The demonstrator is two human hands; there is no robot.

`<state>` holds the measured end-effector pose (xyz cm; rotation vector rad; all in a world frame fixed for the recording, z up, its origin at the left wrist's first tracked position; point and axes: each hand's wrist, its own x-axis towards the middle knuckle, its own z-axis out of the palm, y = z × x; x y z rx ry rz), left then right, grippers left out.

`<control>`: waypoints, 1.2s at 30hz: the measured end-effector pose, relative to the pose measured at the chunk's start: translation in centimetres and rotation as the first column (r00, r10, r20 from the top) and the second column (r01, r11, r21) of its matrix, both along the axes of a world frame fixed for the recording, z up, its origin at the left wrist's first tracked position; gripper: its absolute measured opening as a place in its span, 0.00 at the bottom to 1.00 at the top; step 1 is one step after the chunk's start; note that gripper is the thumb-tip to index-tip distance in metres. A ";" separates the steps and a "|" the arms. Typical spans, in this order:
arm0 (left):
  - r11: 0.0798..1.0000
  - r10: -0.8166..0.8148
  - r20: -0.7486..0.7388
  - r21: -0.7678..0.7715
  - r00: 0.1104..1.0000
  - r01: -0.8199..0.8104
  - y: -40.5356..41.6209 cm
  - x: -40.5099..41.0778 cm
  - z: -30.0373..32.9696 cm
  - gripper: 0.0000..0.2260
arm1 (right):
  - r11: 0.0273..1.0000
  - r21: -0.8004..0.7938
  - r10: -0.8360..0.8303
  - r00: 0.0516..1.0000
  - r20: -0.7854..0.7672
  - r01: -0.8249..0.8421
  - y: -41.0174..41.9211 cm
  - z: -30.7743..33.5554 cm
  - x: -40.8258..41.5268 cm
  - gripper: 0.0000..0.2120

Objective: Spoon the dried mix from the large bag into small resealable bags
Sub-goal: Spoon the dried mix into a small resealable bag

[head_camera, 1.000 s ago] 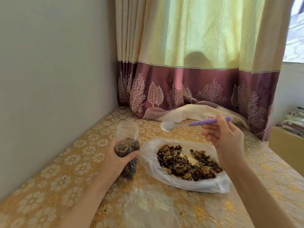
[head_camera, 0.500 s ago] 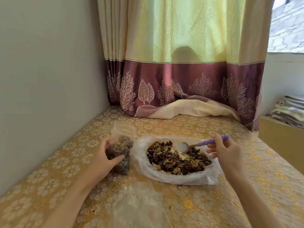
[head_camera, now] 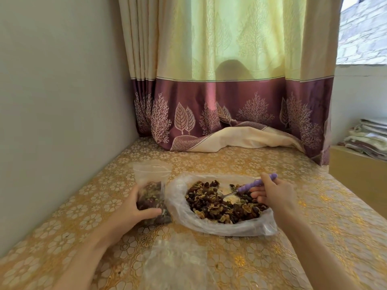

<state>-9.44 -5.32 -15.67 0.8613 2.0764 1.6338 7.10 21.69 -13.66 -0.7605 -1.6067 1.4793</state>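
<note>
A large clear bag (head_camera: pixel 182 214) lies open on the table, holding a heap of dark and tan dried mix (head_camera: pixel 211 204). My right hand (head_camera: pixel 274 193) grips a purple-handled spoon (head_camera: pixel 257 183) whose bowl is down in the mix at the heap's centre. To the left of the large bag, my left hand (head_camera: pixel 134 208) holds a small resealable bag (head_camera: pixel 151 185) upright; it is partly filled with mix and its mouth is open at the top.
A stack of empty clear small bags (head_camera: pixel 178 262) lies near the front edge. The gold floral tablecloth (head_camera: pixel 314 237) meets a wall on the left. A purple-hemmed curtain (head_camera: pixel 230 105) drapes onto the table's back. A wooden shelf with folded cloths (head_camera: pixel 368 139) stands right.
My right hand brought the spoon down from above the large bag and dug its bowl into the mix. The left hand kept holding the small bag upright.
</note>
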 end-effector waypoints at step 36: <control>0.988 0.152 -0.271 0.063 0.950 -0.140 1.4 0.4 -0.6 0.27 | 0.978 0.102 0.202 0.943 -0.265 -0.180 -7.2 9.1 -5.5 0.19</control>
